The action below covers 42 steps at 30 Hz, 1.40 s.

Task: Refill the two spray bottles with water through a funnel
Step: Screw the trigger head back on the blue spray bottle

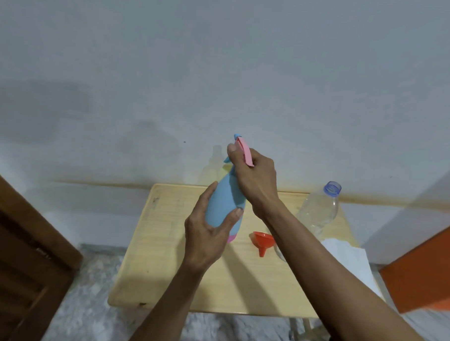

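Observation:
A blue spray bottle [222,201] with a pink base stands tilted above the small wooden table [163,258]. My left hand [208,236] grips its body from the left, thumb across the front. My right hand [252,176] grips the pink and blue spray head [243,148] at the top. An orange funnel [262,241] lies on its side just right of the bottle. A clear plastic water bottle [319,210] without a cap stands at the table's back right. A yellowish shape behind the blue bottle is mostly hidden.
White cloth or paper [349,258] lies at the table's right edge, partly under my right forearm. A dark wooden door [16,251] is on the left and an orange panel [426,266] on the right. The wall stands close behind the table.

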Tool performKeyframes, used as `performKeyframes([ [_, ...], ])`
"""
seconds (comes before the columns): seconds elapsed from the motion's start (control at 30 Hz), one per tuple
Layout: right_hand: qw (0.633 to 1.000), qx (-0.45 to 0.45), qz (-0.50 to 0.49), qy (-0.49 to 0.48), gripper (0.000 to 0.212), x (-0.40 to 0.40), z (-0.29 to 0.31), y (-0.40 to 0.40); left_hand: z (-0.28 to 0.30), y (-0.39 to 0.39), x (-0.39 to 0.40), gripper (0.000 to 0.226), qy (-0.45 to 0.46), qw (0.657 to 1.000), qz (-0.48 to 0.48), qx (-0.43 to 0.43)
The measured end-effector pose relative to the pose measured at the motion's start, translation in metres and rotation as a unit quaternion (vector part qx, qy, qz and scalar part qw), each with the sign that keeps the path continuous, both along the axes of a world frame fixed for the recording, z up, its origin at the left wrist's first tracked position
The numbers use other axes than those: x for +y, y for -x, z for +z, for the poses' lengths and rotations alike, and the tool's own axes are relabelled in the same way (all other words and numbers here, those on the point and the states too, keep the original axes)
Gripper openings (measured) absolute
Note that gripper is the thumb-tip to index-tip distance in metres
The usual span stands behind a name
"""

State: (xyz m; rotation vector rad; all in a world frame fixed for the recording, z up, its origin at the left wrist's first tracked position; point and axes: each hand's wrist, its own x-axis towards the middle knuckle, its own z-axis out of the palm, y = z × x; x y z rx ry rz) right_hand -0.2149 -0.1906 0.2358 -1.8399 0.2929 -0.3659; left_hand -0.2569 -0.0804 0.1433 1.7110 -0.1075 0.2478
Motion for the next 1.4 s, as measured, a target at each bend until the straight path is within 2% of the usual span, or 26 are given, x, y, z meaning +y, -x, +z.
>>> performKeyframes([
  [0.2,0.999,-0.022,0.019,-0.03,0.054,0.011,-0.001,0.027,-0.001,0.034,0.006,0.072,0.017,0.999,-0.035,0.0],
  [0.43,0.998,-0.054,0.003,0.017,0.048,0.014,0.005,0.078,-0.002,0.078,0.008,0.07,0.027,0.997,-0.068,0.001],
  [0.53,0.999,-0.04,-0.009,0.025,0.048,0.009,-0.001,0.113,-0.011,0.109,0.006,0.068,0.016,0.996,-0.082,0.015],
  [0.67,0.999,-0.004,-0.044,-0.017,0.048,0.003,-0.024,0.169,-0.028,0.166,0.007,0.065,0.002,0.994,-0.109,0.033],
  [0.83,0.998,0.011,-0.054,-0.028,0.052,0.006,-0.046,0.238,-0.036,0.232,0.02,0.062,-0.007,0.987,-0.135,0.089],
  [0.97,0.998,0.013,-0.061,-0.011,0.052,0.007,-0.052,0.271,-0.029,0.255,0.042,0.048,-0.066,0.991,-0.074,0.085],
  [1.17,0.997,0.023,-0.078,0.006,0.05,0.011,-0.054,0.295,-0.018,0.25,0.086,0.045,-0.176,0.983,-0.008,0.044],
  [1.27,0.995,0.04,-0.088,0.006,0.049,0.013,-0.06,0.297,-0.016,0.24,0.103,0.047,-0.263,0.963,-0.014,0.047],
  [1.4,0.993,0.074,-0.079,0.039,0.054,0.019,-0.072,0.296,-0.015,0.229,0.118,0.054,-0.372,0.922,-0.05,0.093],
])
